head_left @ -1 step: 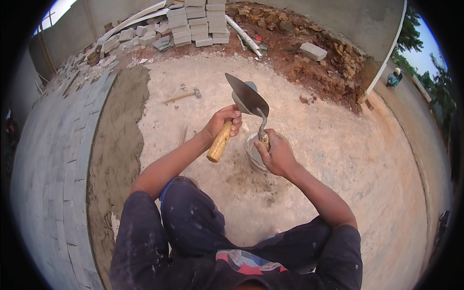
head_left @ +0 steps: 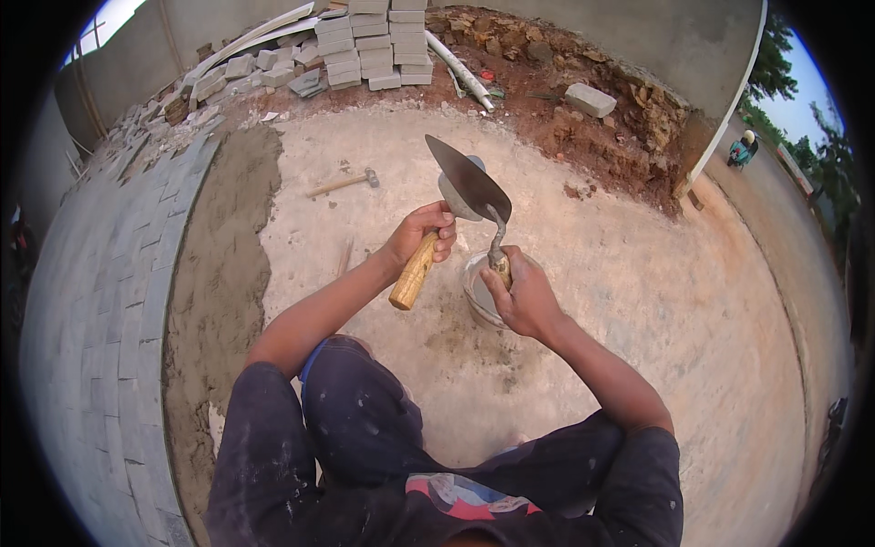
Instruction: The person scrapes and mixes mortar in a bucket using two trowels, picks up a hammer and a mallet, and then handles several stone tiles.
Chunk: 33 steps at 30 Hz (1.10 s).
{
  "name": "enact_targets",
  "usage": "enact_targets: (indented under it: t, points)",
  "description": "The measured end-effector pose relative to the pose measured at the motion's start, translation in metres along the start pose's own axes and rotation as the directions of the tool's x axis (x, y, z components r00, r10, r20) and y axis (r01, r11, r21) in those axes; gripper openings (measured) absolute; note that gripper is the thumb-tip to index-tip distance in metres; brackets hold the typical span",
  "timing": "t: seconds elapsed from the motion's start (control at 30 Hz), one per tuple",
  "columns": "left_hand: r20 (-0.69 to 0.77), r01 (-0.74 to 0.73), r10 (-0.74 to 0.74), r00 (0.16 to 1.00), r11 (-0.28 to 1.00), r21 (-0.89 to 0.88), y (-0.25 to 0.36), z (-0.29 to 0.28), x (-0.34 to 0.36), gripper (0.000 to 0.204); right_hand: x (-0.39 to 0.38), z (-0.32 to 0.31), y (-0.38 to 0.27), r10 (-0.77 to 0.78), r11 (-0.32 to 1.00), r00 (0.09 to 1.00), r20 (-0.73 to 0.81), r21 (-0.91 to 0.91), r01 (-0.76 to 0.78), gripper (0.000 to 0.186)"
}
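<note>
A pointed trowel (head_left: pixel 470 182) with a grey metal blade is in my right hand (head_left: pixel 529 296), whose fingers are closed round its wooden handle. My left hand (head_left: pixel 421 233) grips a mallet by its thick wooden handle (head_left: pixel 415 273). The mallet's rounded grey head (head_left: pixel 456 200) lies behind the trowel blade, so part of its shape is hidden. Blade and head overlap in view; whether they touch I cannot tell. Below my right hand, a round bucket (head_left: pixel 478 305) stands on the ground, partly covered by that hand, with greyish contents.
Ahead lies a hammer (head_left: pixel 344 183) on the concrete floor (head_left: pixel 620 301). To the left, a strip of wet mortar (head_left: pixel 214 273) borders grey pavers (head_left: pixel 109 337). Stacked blocks (head_left: pixel 372 46), a white pipe (head_left: pixel 458 71) and a loose block (head_left: pixel 591 98) are at the back.
The trowel has shifted very slightly to the right and down at its handle end. Both hands keep their grip, almost in place.
</note>
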<state>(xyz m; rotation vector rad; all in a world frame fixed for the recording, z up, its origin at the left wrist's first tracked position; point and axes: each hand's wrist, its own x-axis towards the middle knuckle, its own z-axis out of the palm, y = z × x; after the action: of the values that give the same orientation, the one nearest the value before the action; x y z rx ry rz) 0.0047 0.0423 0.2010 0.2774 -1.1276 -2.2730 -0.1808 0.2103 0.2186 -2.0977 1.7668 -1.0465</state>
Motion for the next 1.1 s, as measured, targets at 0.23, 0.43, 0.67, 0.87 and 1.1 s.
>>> enact_targets:
  t: [0.23, 0.43, 0.67, 0.87, 1.1]
  points:
    - [-0.002, 0.0, 0.0, 1.0, 1.0, -0.028, 0.002, -0.002, 0.005, 0.024, 0.007, 0.002, -0.002, 0.025, 0.998, 0.998, 0.049, -0.056, -0.022, 0.047]
    - [0.024, 0.006, -0.005, 1.0, 0.999, -0.044, 0.004, 0.0, 0.002, 0.028, 0.0, -0.002, -0.007, -0.093, 0.993, 0.995, -0.026, -0.071, 0.091, 0.047]
    - [0.026, 0.0, -0.001, 1.0, 1.0, 0.027, 0.005, 0.001, -0.001, 0.033, 0.001, -0.008, -0.01, 0.071, 0.997, 0.997, 0.028, 0.022, -0.071, 0.049]
    - [0.032, 0.0, -0.002, 0.999, 0.998, 0.063, 0.006, 0.009, 0.003, 0.032, 0.006, -0.006, 0.007, 0.097, 0.995, 0.995, 0.002, 0.038, -0.097, 0.049]
    - [0.0, -0.016, 0.016, 1.0, 0.999, 0.033, 0.003, 0.002, 0.0, 0.025, 0.004, -0.003, 0.008, 0.125, 0.991, 0.99, 0.057, -0.048, -0.123, 0.048]
